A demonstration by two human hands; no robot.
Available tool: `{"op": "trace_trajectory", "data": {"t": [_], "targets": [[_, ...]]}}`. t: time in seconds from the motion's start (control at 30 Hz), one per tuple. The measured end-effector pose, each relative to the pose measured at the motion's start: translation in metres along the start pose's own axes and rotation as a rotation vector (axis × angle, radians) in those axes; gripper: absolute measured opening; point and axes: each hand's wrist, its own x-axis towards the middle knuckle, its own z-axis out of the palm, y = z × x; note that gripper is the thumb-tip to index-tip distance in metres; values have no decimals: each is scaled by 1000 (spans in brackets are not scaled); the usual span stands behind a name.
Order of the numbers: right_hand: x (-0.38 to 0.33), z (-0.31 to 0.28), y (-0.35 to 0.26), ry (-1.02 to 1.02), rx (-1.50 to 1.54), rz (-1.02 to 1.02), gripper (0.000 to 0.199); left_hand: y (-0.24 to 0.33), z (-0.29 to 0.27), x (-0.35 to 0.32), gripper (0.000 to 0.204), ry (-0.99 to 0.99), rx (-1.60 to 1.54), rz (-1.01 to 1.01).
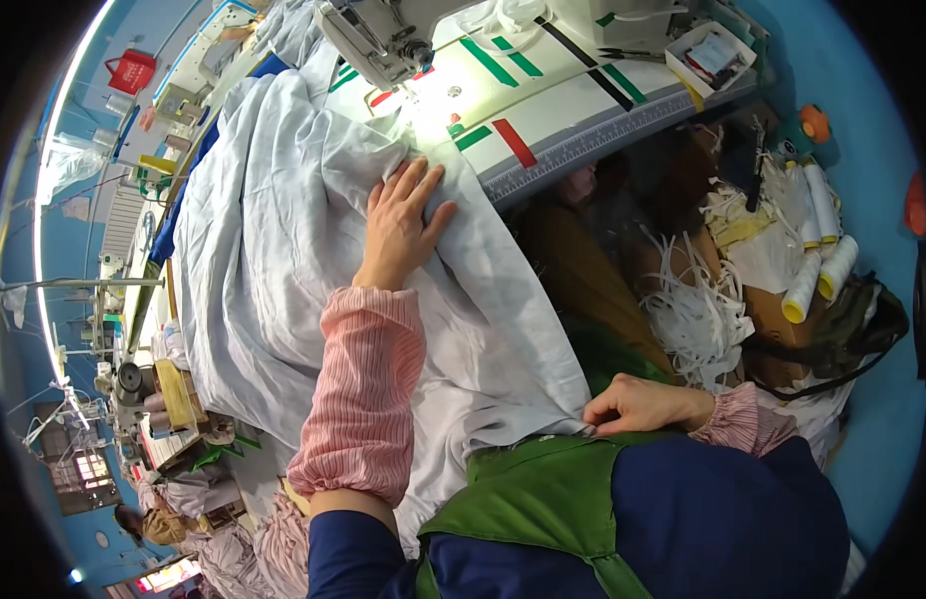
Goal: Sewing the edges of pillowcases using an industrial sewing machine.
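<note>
A large light grey-white cloth [273,230] spreads in loose folds from the sewing machine [383,45] down to my lap. My left hand [403,220] lies flat on it just below the lit needle area, fingers stretched out and thumb apart. At the lower right, my right hand [642,404] is closed with thumb and forefinger pinched at the cloth's near corner, close to my green apron [543,489]. The cloth's straight right edge runs between the two hands. The machine's needle tip is lost in the glare.
A ruler strip [593,140] edges the machine table, which bears green, red and black tape marks. A white tray [710,58] sits at its far right. Thread cones [802,285], white strips [692,309] and a dark bag [842,334] lie to the right. Other sewing machines stand left.
</note>
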Motion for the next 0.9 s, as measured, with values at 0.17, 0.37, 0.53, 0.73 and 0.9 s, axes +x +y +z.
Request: {"op": "trace_trajectory", "data": {"t": [0.17, 0.37, 0.53, 0.73, 0.9], "targets": [[15, -18, -7, 10, -15, 18, 15, -12, -2, 25, 50, -61, -78, -49], [32, -36, -12, 129, 5, 15, 16, -42, 6, 50, 50, -55, -113, -21], [44, -49, -13, 263, -156, -51, 14, -63, 6, 72, 49, -47, -132, -6], [62, -62, -13, 389, -315, -249, 14, -94, 9, 97, 49, -68, -176, -14], [75, -78, -20, 445, -414, -290, 15, -121, 12, 117, 42, -104, -211, -92]]}}
